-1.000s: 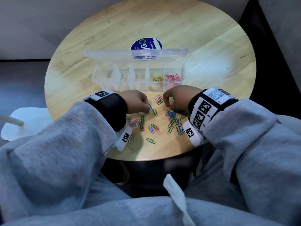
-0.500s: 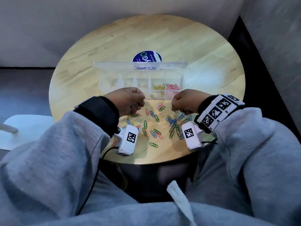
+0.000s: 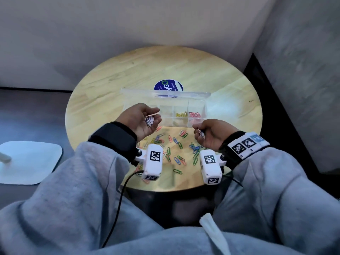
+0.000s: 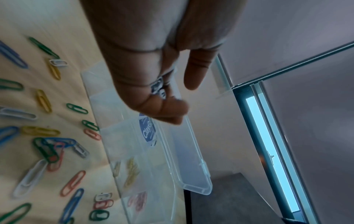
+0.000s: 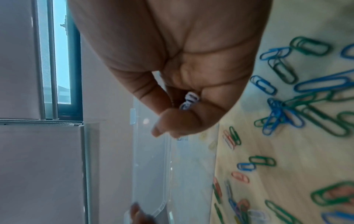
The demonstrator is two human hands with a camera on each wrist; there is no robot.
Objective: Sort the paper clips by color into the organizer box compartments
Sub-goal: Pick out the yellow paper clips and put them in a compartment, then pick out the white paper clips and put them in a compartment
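Paper clips point(image 3: 176, 148) in green, blue, red, yellow and white lie scattered across the near part of the round wooden worktop point(image 3: 110, 100), at the centre of the head view. Just beyond them stands the clear organizer box point(image 3: 201, 115), lid raised; yellow clips point(image 3: 181, 114) sit in one compartment and red clips point(image 3: 194, 114) in the compartment at its right end. The remaining compartments look empty, though the plastic is too clear to be sure.

The left hand point(image 3: 139, 120) is turned palm up over the box's left part, its fingers curled around a small cluster of white clips point(image 3: 149, 120). The right hand point(image 3: 211, 134) hovers above the worktop, just in front of the box's right end, its grip closed on a few more white clips point(image 3: 202, 134), pinched between thumb and fingers.

The likely step is dropping the white clips into a free compartment. The risks come from the loose bundles: clips hook into one another, so a release may leave some hanging from the fingers or spill several over a divider into the yellow section. The left hand's shallow cupped hold could let clips slide off as it tilts. The light box could also shift if a wrist nudges its wall
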